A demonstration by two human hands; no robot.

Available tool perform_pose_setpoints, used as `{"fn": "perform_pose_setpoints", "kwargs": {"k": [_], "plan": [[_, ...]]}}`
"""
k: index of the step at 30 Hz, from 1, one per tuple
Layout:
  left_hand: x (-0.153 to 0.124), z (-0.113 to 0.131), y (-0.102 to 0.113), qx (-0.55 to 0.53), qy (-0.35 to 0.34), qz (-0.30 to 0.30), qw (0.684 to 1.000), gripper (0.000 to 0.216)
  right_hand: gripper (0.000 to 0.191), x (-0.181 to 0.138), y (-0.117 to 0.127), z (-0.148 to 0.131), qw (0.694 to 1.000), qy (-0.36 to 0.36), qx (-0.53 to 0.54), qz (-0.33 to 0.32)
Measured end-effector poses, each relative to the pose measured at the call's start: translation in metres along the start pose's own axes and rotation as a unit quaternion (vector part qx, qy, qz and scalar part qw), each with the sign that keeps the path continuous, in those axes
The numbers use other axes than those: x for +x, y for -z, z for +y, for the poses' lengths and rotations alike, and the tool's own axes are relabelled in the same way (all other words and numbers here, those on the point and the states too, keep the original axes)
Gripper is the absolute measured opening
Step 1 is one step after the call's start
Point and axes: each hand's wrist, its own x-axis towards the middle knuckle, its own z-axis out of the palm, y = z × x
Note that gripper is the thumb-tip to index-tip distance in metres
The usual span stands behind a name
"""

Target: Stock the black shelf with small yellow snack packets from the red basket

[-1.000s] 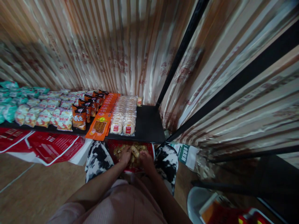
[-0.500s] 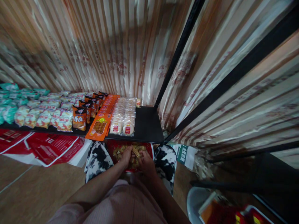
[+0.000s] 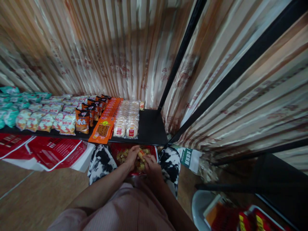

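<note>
Between my knees sits a red basket [image 3: 156,152] holding many small yellowish wrapped snack packets [image 3: 122,156]. Over it, both hands are closed on one small yellow packet [image 3: 141,154]. My left hand [image 3: 132,156] pinches its upper left end, and my right hand [image 3: 151,165] has its fingers around the lower right end. An orange-red mark shows on the packet; its exact kind is too small to make out. The basket's near side is partly covered by my hands.
A black shelf [image 3: 152,126] stands just ahead, with an orange strip pack [image 3: 103,128], round pale cakes in clear wrap [image 3: 132,128], orange bags [image 3: 82,122], and white and green packets. Black metal poles [image 3: 176,59] rise at right. A pale tub [image 3: 199,208] is at lower right.
The packet in my hands has turned, now showing an orange-red mark. My left hand has shifted slightly up and right, and the view has moved a little.
</note>
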Motion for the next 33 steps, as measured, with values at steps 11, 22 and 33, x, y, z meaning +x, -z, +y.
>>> {"fn": "perform_pose_setpoints", "kwargs": {"k": [11,22,33], "plan": [[-0.007,0.007,-0.004,-0.010,0.035,0.018,0.999,0.032,0.036,0.001,0.002,0.006,0.998,-0.023,0.064,0.006],[-0.015,0.015,-0.005,-0.034,0.027,-0.028,0.999,0.035,0.038,0.014,0.018,0.008,0.993,-0.029,0.096,0.068],[-0.014,0.013,-0.019,0.014,0.005,-0.075,0.997,0.029,0.024,0.046,0.030,0.012,0.978,-0.089,0.162,0.092]]}}
